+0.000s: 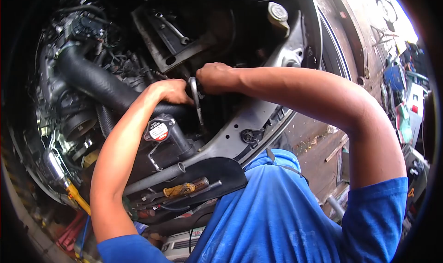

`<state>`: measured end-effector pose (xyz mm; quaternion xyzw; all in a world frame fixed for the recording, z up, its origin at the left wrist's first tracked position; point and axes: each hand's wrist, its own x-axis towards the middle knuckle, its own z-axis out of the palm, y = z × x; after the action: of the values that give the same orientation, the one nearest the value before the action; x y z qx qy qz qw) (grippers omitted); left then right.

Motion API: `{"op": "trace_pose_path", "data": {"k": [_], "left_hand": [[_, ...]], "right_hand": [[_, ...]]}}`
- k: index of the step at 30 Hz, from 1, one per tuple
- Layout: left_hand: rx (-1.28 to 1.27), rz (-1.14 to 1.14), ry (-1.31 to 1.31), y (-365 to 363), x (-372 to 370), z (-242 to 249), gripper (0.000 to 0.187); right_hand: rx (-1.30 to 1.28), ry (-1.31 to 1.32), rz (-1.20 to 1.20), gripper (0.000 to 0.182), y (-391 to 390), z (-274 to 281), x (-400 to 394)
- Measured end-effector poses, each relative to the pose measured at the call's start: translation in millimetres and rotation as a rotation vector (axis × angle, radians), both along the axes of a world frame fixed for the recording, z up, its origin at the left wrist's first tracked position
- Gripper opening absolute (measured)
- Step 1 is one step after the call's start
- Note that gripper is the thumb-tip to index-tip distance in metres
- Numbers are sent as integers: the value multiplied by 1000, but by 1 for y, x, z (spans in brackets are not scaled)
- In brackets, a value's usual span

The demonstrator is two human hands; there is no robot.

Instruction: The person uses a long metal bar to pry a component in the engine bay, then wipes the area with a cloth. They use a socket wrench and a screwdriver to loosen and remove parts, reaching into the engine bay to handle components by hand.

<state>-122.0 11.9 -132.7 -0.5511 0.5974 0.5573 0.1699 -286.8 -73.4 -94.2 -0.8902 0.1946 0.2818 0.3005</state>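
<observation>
Both of my hands reach into a car's engine bay, close together near the front crossmember (221, 140). My left hand (175, 91) is bent downward with its fingers curled, beside the end of a thick black hose (99, 78). My right hand (214, 77) is closed in a fist; whatever it grips is hidden in shadow. Between the hands stands a bent metal tube (195, 101), its hooked top close to the right hand's fingers. Below my left hand sits a radiator cap (158, 130) with a red and white label.
A wrench (173, 28) lies on the battery tray (173, 55). On the front ledge rest a metal pipe (154, 179) and a yellow-handled tool (179, 190). A yellow-handled work light (76, 196) is at left. A white-capped reservoir (278, 14) stands at upper right.
</observation>
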Motion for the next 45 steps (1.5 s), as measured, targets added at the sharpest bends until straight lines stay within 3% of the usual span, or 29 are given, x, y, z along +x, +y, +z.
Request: {"op": "trace_pose_path", "data": {"k": [2, 3, 5, 9, 14, 18, 24, 28, 31, 32, 34, 38, 42, 43, 45], "left_hand": [[-40, -15, -78, 3, -3, -15, 48], [-33, -10, -69, 5, -1, -31, 54], [-65, -34, 29, 13, 2, -54, 49], [-25, -20, 84, 6, -8, -23, 41], [-40, -33, 72, 3, -9, -15, 47], [-57, -25, 65, 3, -10, -17, 48], [-50, -62, 15, 3, -10, -25, 55], [-16, -50, -38, 2, -8, -28, 58], [-26, -43, -61, 4, -7, -31, 58], [-55, -67, -11, 6, -3, -40, 58], [-40, -67, -35, 7, -4, -39, 57], [-26, -40, -83, 7, -6, -41, 56], [-49, -23, -52, 10, -4, -46, 56], [-33, -32, -68, 8, -5, -43, 56], [-3, -51, -98, 5, -6, -38, 57]], "right_hand": [[24, -12, -39, 23, 0, -1, 1], [36, -21, -57, 24, 0, -3, 1], [57, -15, -43, 25, -2, 4, 2], [50, 5, -36, 29, -3, 2, 2], [62, 96, -116, 35, -4, -2, 8], [75, 117, -154, 35, -2, -3, 9], [124, 189, -16, 32, -7, 0, 16], [-16, 69, 36, 29, 0, -2, 3], [-2, 89, -107, 29, 4, -11, 7], [114, 155, -112, 28, -4, -15, 12], [208, 149, 144, 27, -8, -46, 27], [6, 90, -25, 28, 1, -17, 2], [28, 129, -49, 28, 5, -21, 6], [31, 117, 497, 27, -4, -75, 20], [65, -56, 570, 24, -12, -70, 15]]}}
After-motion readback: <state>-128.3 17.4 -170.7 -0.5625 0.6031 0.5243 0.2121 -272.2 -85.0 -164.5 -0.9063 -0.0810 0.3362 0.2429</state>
